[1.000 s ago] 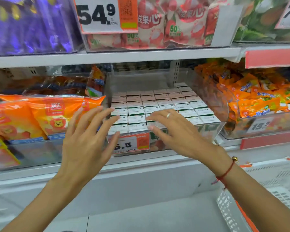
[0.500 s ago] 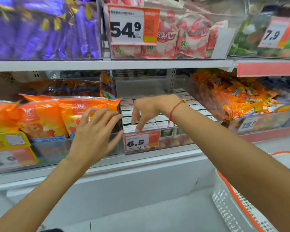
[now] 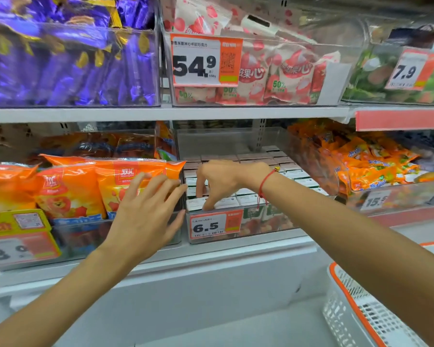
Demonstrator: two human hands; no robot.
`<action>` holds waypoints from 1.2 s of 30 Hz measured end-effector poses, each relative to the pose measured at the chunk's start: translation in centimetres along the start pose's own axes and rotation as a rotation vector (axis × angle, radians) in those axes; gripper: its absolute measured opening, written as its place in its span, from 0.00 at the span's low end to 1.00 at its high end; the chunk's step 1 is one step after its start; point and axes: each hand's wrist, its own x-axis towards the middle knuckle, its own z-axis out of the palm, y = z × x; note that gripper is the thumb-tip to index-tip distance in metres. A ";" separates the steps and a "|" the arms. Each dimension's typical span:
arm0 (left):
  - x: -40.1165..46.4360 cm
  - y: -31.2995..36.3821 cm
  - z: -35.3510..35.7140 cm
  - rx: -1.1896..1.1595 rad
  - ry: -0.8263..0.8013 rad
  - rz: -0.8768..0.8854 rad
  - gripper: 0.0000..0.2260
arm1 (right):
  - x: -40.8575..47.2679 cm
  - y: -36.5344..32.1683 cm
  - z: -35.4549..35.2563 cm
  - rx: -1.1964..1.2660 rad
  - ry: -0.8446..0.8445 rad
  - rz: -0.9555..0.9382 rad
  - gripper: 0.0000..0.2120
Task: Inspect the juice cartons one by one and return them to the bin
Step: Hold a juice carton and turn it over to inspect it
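Now the right hand [image 3: 219, 180] pinches a carton [image 3: 198, 203] at the bin's [image 3: 266, 227] front left corner; the left hand [image 3: 145, 216] hovers open. Cartons look light, stiff, tightly packed: grip the top edges.

White shop shelves [image 3: 161, 113] (two tiers) above pale floor [image 3: 236, 329].

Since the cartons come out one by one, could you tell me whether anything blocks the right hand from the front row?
Nothing visible does: the right hand already reaches over the clear bin wall, fingers down on a front-row carton.
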 end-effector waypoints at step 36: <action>-1.4 10.7 -2.3 -1.769 -0.744 -0.631 0.09 | -18.7 -4.6 10.3 1.472 0.347 0.547 0.14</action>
